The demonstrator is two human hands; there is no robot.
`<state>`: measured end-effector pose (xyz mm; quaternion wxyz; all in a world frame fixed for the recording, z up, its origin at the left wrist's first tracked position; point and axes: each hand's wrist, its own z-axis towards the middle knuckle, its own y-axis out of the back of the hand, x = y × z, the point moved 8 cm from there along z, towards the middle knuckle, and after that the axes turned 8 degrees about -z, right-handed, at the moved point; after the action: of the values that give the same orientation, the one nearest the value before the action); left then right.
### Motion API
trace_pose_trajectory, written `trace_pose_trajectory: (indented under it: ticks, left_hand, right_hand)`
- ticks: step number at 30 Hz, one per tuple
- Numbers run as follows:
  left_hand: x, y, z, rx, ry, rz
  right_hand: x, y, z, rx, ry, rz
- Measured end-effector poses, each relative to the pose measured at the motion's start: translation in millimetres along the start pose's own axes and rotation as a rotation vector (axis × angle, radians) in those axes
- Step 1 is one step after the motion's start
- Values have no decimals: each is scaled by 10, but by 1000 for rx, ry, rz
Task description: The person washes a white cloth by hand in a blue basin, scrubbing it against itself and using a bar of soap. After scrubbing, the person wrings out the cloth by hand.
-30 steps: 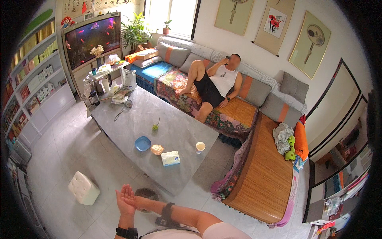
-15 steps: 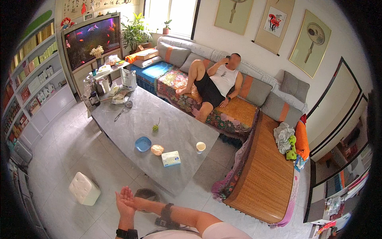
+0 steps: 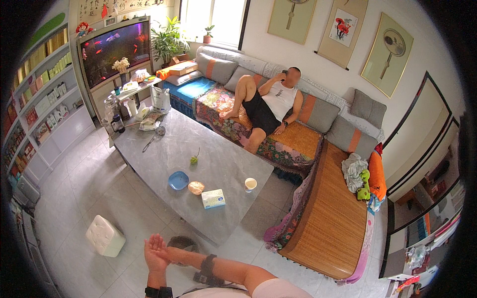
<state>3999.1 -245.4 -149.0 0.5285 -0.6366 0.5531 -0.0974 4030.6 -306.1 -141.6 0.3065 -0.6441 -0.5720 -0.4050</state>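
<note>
Both my hands overlap in front of the table: left hand palm up, fingers extended; right hand against it, finger pose I cannot tell. My right forearm partly hides a dark bin near the table; a white stool stands left of the table.

Tissue pack on table — bowl left, cup right

The grey table bears a pale cup near its right corner and a white-and-green packet toward the near end. Beside the packet sit a round peach-coloured item, then a blue dish; a green sprig lies mid-width beyond, a dark-topped jar near the far-left corner.
</note>
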Motion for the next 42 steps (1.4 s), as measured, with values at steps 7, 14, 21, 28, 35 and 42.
trace_pose_trajectory:
  ticks: [7, 14, 21, 28, 35, 42]
  left_hand:
    - [-152, 185, 43, -6, -83, 151]
    - [-144, 258, 25, -78, -38, 126]
    - [7, -105, -184, -23, 120, 42]
    - [-57, 122, -84, -34, 23, 78]
    - [-95, 252, -67, -128, 17, 45]
    - [-155, 265, 17, 25, -20, 57]
  right_hand:
    - [-177, 32, 212, -8, 8, -146]
    - [41, 69, 66, -57, -39, 461]
    - [11, -225, 391, 116, 41, 434]
    - [34, -279, 395, 126, 37, 509]
    - [24, -286, 308, 171, -31, 627]
    - [-39, -193, 260, 230, 20, 639]
